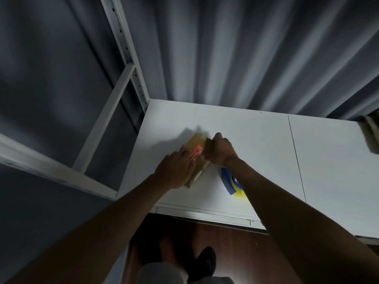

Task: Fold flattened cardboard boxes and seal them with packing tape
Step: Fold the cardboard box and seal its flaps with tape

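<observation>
Pressing the box (198,153) between both hands, we keep left fingers (185,158) flat, right fingers (215,140) curled on its far-right flap; tape (232,182) lies near-right.

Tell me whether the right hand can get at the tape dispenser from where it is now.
Probably yes. The blue and yellow tape dispenser lies on the white table just under the right wrist, nothing covering it, but the right hand must first let go of the cardboard box.
</observation>
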